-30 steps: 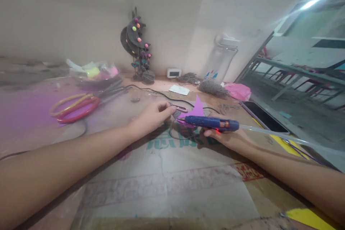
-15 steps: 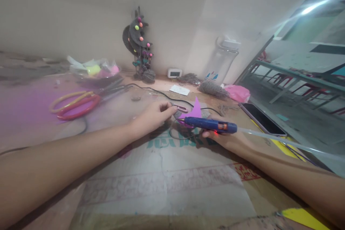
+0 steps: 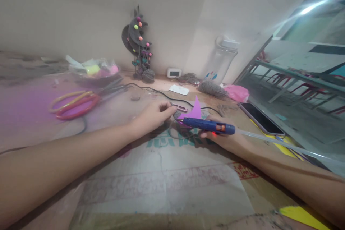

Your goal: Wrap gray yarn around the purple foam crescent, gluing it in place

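Observation:
My right hand point(image 3: 223, 138) is closed round a blue glue gun point(image 3: 210, 126), held level with its nozzle pointing left and a clear glue stick trailing out to the right. The nozzle sits at a purple pointed foam piece point(image 3: 193, 113) on the table. My left hand point(image 3: 153, 116) pinches a small pink clip point(image 3: 180, 107) just left of the purple piece, fingers pressed together. Both forearms reach in from the lower corners.
Red and yellow scissors point(image 3: 72, 102) lie at the left. A bag of coloured bits point(image 3: 93, 70), a dark felt ornament point(image 3: 138, 43), a clear bottle point(image 3: 222, 61) and a pink bag point(image 3: 237, 92) stand along the wall. A phone point(image 3: 260, 118) lies right. A black cord point(image 3: 151, 93) crosses the table.
The glue gun has slid slightly left and down toward the purple piece. My left hand keeps its pinch in the same spot.

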`<state>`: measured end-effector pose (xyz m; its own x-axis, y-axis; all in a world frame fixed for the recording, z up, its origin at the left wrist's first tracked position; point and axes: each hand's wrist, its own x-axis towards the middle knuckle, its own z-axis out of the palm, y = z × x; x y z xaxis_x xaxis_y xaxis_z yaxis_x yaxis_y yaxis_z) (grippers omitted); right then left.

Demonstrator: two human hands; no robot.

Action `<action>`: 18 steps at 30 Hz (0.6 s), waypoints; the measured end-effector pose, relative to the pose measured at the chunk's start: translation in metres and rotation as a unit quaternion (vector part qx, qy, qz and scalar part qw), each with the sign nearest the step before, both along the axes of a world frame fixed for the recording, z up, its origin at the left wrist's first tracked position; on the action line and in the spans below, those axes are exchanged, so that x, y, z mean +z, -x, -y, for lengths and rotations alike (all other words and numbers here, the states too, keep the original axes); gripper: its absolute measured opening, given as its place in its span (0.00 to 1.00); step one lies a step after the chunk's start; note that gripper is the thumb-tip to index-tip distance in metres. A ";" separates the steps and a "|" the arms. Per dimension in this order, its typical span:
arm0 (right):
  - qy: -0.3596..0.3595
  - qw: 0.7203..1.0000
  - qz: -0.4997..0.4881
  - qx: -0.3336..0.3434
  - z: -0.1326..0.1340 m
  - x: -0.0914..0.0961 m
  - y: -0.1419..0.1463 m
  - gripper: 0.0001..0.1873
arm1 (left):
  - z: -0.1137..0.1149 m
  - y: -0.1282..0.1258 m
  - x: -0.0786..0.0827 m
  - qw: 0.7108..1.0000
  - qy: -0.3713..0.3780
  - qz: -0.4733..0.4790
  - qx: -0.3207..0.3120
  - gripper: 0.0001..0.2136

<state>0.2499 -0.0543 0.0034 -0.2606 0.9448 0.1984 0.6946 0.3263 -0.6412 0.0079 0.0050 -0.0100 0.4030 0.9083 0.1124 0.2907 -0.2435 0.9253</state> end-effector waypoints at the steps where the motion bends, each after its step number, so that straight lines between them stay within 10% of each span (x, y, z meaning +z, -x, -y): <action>1: 0.003 1.000 0.001 0.000 0.000 0.001 0.000 0.13 | 0.001 0.000 0.001 1.000 0.001 -0.003 -0.002 0.15; 18: 0.015 1.000 0.015 -0.023 0.004 0.006 0.003 0.14 | -0.003 0.001 -0.002 1.000 -0.019 -0.003 -0.007 0.16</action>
